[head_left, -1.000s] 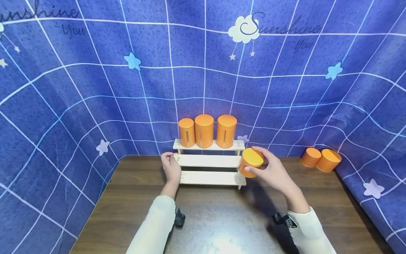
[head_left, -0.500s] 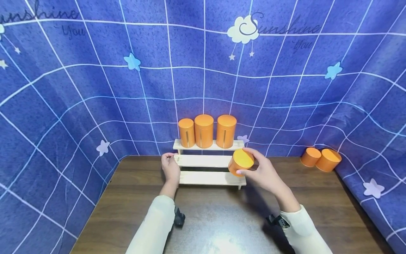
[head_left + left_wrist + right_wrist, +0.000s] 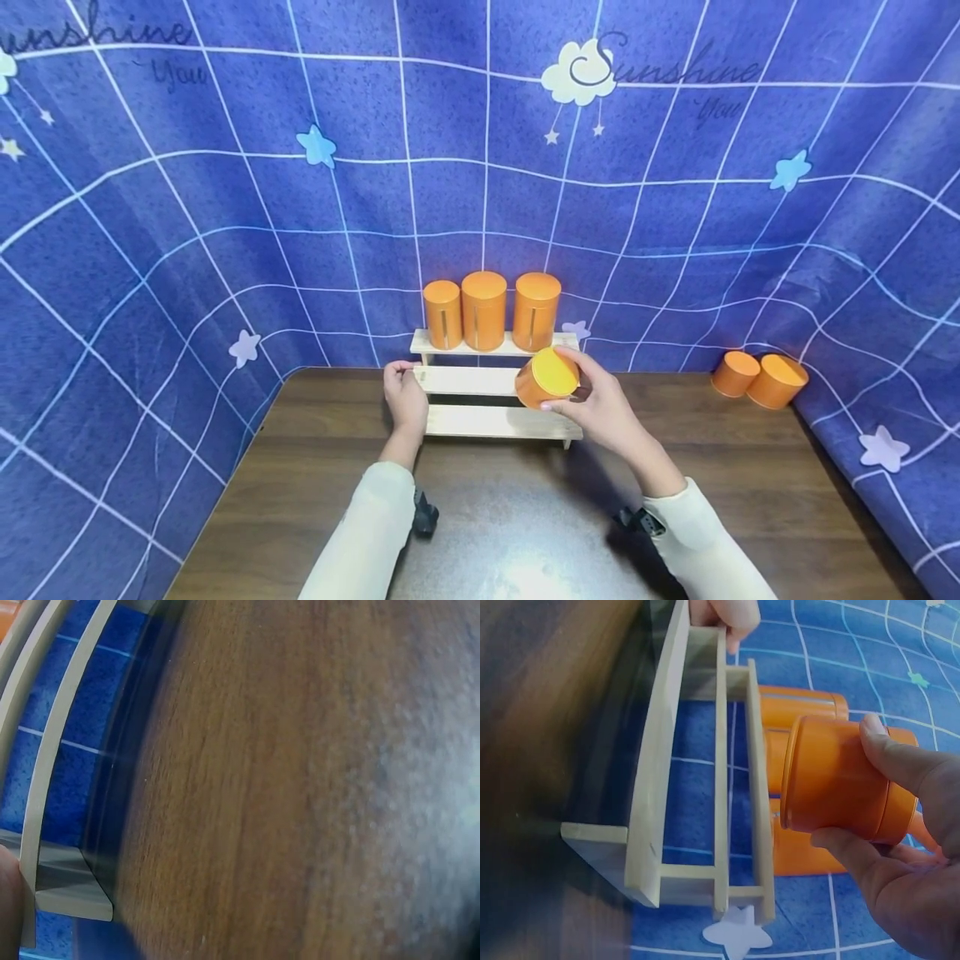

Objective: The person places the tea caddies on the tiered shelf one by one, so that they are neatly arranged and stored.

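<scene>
My right hand (image 3: 603, 410) grips a short orange canister (image 3: 546, 379) by its lidded end, tilted, in front of the right part of the three-tier wooden rack (image 3: 480, 422). In the right wrist view, thumb and fingers curl round the canister (image 3: 836, 780), apart from the rack's steps (image 3: 720, 772). My left hand (image 3: 406, 398) holds the left end of the rack's middle step; only a fingertip shows in the left wrist view, beside a slat (image 3: 52, 742). Along the top step stand three taller orange canisters: a narrow one (image 3: 443, 317), a wider one (image 3: 483, 312) and another (image 3: 535, 312).
Two more short orange canisters, a smaller one (image 3: 735, 374) and a larger one (image 3: 778, 382), sit at the back right of the brown wooden table (image 3: 322, 500). A blue patterned curtain (image 3: 480, 125) hangs close behind the rack and along both sides.
My right hand has carried the short canister leftward across the front of the rack, and the canister now tilts more. My left hand stays at the rack's left end.
</scene>
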The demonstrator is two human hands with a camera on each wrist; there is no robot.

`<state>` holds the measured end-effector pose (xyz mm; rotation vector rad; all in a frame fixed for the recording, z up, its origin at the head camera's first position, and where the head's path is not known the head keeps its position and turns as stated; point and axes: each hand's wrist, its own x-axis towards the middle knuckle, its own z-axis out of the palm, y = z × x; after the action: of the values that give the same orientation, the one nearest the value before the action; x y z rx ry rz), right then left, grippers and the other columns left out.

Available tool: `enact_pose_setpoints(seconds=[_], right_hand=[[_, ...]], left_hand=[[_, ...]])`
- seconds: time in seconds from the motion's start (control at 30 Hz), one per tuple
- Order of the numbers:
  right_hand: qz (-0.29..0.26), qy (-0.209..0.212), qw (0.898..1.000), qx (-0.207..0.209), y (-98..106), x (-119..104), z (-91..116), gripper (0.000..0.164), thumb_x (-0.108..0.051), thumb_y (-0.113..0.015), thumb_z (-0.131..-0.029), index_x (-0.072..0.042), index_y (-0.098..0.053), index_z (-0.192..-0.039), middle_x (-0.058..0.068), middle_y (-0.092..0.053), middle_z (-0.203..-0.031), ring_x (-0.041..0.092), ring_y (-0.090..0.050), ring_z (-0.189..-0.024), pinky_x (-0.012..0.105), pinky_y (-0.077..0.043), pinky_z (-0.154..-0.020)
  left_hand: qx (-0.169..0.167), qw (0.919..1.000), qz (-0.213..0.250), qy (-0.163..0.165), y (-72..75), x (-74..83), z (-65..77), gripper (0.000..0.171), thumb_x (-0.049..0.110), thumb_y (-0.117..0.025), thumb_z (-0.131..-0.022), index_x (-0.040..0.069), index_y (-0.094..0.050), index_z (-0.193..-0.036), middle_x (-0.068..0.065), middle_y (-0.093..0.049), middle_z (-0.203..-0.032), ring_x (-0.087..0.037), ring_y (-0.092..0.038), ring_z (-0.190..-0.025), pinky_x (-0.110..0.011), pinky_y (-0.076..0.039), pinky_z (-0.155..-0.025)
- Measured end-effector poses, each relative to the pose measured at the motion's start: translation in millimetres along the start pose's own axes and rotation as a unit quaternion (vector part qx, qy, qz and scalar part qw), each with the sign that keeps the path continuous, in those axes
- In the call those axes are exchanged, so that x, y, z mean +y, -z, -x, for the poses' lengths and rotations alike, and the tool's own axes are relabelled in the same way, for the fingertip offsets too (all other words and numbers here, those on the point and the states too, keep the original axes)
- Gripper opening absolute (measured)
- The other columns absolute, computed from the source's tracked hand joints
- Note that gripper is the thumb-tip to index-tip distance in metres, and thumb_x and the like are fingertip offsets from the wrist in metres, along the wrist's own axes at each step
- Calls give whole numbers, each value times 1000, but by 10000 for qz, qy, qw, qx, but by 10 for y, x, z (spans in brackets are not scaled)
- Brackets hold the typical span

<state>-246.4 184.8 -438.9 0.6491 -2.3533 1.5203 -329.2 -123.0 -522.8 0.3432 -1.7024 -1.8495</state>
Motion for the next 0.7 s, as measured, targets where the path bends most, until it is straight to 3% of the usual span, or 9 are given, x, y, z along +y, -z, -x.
enact_pose_setpoints(seconds=[0.1,0.23,0.37,0.7], right_hand=[[-247,-55,9996,-106,-54,10,-9,88,-2,-93,-74,-9,-52,-152,18,-61,-148,31,-63,-125,29,-62,-91],[-505,-110,9985,-188,-133,3,-27,90,4,-91,-74,-6,-50,-153,20,-56,-154,36,-59,-134,33,-61,-96],[-409,-57,9990,-180,-208,11,-49,93,6,-91,-73,-4,-47,-155,19,-52,-157,37,-56,-140,37,-59,-99],[-476,-17,9983,-324,-422,29,-112,93,11,-89,-73,-5,-48,-155,17,-54,-155,36,-58,-135,35,-60,-98]], left_hand=[[-43,9999,-75,115,4,0,-4,15,-3,-42,-102,-6,-56,-106,-26,-69,-113,-12,-53,-85,-20,-41,-76],[-100,9998,-2,169,8,-28,-17,14,-3,-42,-102,-3,-56,-104,-24,-70,-112,-9,-55,-86,-19,-43,-77],[-125,9998,26,144,4,-45,-14,14,-4,-42,-101,-3,-56,-102,-25,-70,-112,-9,-56,-88,-19,-44,-79],[-199,9997,-134,46,5,-6,-5,16,-4,-41,-102,-4,-57,-104,-26,-68,-114,-11,-53,-90,-20,-42,-80]])
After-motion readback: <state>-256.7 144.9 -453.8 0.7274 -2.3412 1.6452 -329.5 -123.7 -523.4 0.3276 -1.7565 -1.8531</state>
